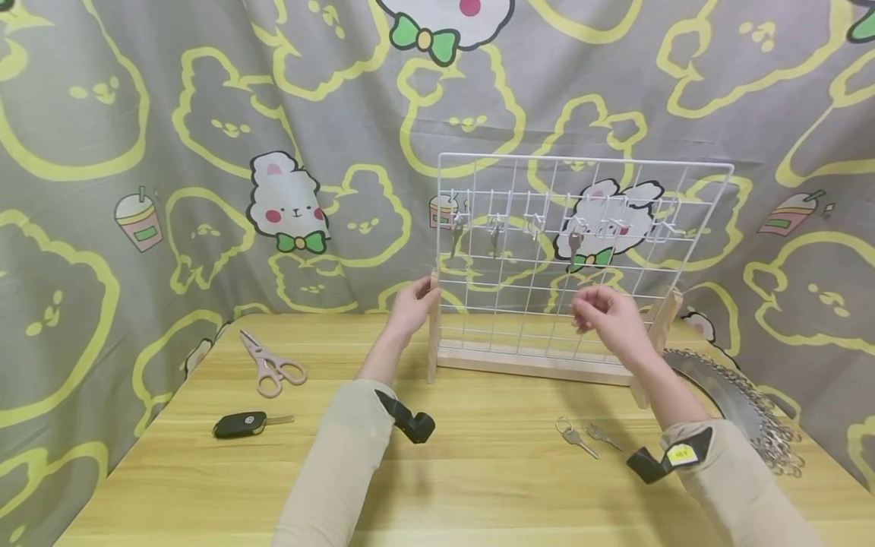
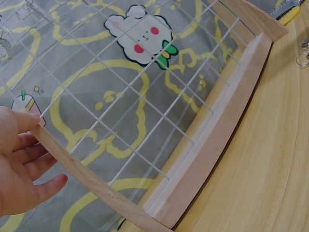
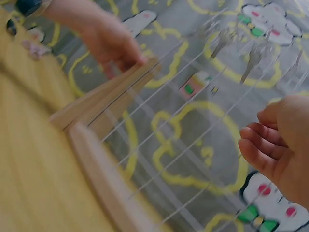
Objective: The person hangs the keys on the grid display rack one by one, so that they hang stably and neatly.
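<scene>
A white wire grid rack (image 1: 519, 308) stands upright on wooden feet. My left hand (image 1: 412, 310) grips the top of its left wooden post (image 1: 434, 334), thumb in front and fingers behind in the left wrist view. My right hand (image 1: 611, 319) is raised before the grid's lower right part, fingers loosely curled; the right wrist view shows nothing in it (image 3: 285, 145). From the white hooks hang several keys, among them one at the left end (image 1: 456, 237), a second key (image 1: 495, 239) beside it, and another key (image 1: 576, 245) farther right.
Two loose keys (image 1: 579, 441) lie on the table in front of the rack. At left are pink scissors (image 1: 268, 365) and a black car key (image 1: 241, 425). A curved metal piece with many small rings (image 1: 741, 410) lies at right. A patterned curtain (image 1: 369, 114) hangs behind.
</scene>
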A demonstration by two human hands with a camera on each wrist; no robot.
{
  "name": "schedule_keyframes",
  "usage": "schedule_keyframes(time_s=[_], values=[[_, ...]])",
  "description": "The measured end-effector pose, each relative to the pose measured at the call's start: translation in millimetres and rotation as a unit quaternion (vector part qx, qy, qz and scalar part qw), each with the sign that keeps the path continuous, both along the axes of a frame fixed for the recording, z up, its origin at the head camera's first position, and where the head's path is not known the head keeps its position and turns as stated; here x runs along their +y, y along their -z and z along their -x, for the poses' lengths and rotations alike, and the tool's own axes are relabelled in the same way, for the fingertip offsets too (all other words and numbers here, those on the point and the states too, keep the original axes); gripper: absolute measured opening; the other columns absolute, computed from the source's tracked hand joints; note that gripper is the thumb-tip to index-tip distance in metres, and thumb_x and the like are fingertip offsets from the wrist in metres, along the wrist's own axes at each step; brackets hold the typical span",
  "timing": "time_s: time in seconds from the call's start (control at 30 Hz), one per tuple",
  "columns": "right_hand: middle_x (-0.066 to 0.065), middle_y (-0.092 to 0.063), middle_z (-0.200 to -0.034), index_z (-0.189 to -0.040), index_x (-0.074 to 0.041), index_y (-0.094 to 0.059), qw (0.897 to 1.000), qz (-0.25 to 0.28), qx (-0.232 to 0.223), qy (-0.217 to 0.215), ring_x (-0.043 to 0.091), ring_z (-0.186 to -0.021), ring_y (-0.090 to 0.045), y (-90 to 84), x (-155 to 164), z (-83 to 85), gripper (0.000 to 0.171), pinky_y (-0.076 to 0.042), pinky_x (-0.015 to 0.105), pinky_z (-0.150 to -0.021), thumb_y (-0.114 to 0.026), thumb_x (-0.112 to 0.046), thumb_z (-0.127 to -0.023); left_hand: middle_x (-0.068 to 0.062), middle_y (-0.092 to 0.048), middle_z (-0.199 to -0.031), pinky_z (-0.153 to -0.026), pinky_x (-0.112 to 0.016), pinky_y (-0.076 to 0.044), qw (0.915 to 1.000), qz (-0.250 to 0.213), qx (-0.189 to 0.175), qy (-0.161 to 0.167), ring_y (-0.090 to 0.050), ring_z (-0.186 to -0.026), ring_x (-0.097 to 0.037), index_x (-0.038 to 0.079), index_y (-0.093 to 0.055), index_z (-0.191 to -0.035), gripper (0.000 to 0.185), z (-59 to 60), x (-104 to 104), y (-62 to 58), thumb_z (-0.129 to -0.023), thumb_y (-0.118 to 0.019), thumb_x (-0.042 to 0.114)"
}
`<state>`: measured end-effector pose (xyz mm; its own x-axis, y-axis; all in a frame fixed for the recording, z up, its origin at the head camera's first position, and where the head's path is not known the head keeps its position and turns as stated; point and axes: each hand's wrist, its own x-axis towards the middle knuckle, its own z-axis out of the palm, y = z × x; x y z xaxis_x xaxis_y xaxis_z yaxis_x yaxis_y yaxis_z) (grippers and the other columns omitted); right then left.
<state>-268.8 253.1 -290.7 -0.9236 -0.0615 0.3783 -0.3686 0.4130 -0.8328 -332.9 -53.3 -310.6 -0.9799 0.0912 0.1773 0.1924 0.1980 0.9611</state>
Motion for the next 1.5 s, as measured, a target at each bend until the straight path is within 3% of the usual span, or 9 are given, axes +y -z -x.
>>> schedule_keyframes(time_s=[0.17, 0.4, 0.77, 0.93, 1.23, 1.5], values=[[0.003, -0.063, -0.081, -0.107, 0.011, -0.052, 0.998, -0.01, -0.043, -0.033, 0.01, -0.071, -0.061, 31.1, 9, -7.5, 0.026, -0.056, 0.027, -0.064, -0.057, -0.009, -0.092, -0.014, -0.045, -0.138, -0.105, -0.037, -0.035, 1.0, 0.001, -0.002, -0.002, -0.042, -0.126, -0.027, 0.002, -0.04, -0.139, 0.046, -0.3, 0, -0.3, -0.096, -0.051, 0.017], [0.023, -0.061, -0.094, -0.109, 0.015, -0.051, 0.992, -0.034, -0.09, -0.078, 0.017, -0.078, -0.062, 64.1, 19, -22.9, 0.032, -0.056, 0.029, -0.067, -0.061, -0.006, -0.088, -0.016, -0.045, -0.138, -0.105, -0.037, -0.035, 1.0, -0.002, 0.006, 0.0, -0.042, -0.126, -0.028, -0.001, -0.039, -0.138, 0.047, 0.1, 0, 0.2, -0.096, -0.051, 0.016], [0.021, -0.058, -0.099, -0.111, 0.018, -0.047, 0.973, -0.056, -0.156, -0.161, 0.016, -0.086, -0.057, 108.5, 25, -30.2, 0.038, -0.054, 0.026, -0.072, -0.064, -0.003, -0.084, -0.015, -0.046, -0.137, -0.105, -0.036, -0.035, 1.0, 0.002, 0.008, -0.005, -0.042, -0.126, -0.027, 0.001, -0.041, -0.137, 0.046, 1.6, 0, 1.8, -0.096, -0.052, 0.018], [0.019, -0.058, -0.098, -0.109, 0.017, -0.048, 0.967, -0.061, -0.167, -0.183, 0.015, -0.084, -0.057, 118.4, 25, -29.3, 0.035, -0.054, 0.026, -0.07, -0.063, -0.001, -0.082, -0.014, -0.046, -0.137, -0.106, -0.035, -0.034, 1.0, 0.003, 0.008, -0.005, -0.042, -0.126, -0.026, 0.001, -0.041, -0.138, 0.047, 1.8, 0, 2.4, -0.096, -0.052, 0.018], [0.009, -0.058, -0.087, -0.098, 0.007, -0.058, 0.964, -0.135, -0.134, -0.185, 0.011, -0.077, -0.054, 121.2, 19, -27.4, 0.023, -0.049, 0.02, -0.065, -0.066, 0.0, -0.079, -0.014, -0.045, -0.138, -0.106, -0.035, -0.034, 1.0, 0.0, 0.004, 0.0, -0.041, -0.127, -0.026, 0.001, -0.04, -0.138, 0.048, 2.5, 0, 2.5, -0.096, -0.052, 0.019], [0.006, -0.057, -0.078, -0.093, 0.005, -0.059, 0.961, -0.135, -0.152, -0.188, 0.011, -0.069, -0.055, 120.5, 16, -27.5, 0.012, -0.051, 0.022, -0.057, -0.062, 0.004, -0.081, -0.015, -0.045, -0.138, -0.106, -0.036, -0.034, 0.9999, -0.004, 0.009, 0.001, -0.041, -0.127, -0.027, 0.0, -0.039, -0.139, 0.047, 1.8, 0, 1.6, -0.096, -0.051, 0.018]])
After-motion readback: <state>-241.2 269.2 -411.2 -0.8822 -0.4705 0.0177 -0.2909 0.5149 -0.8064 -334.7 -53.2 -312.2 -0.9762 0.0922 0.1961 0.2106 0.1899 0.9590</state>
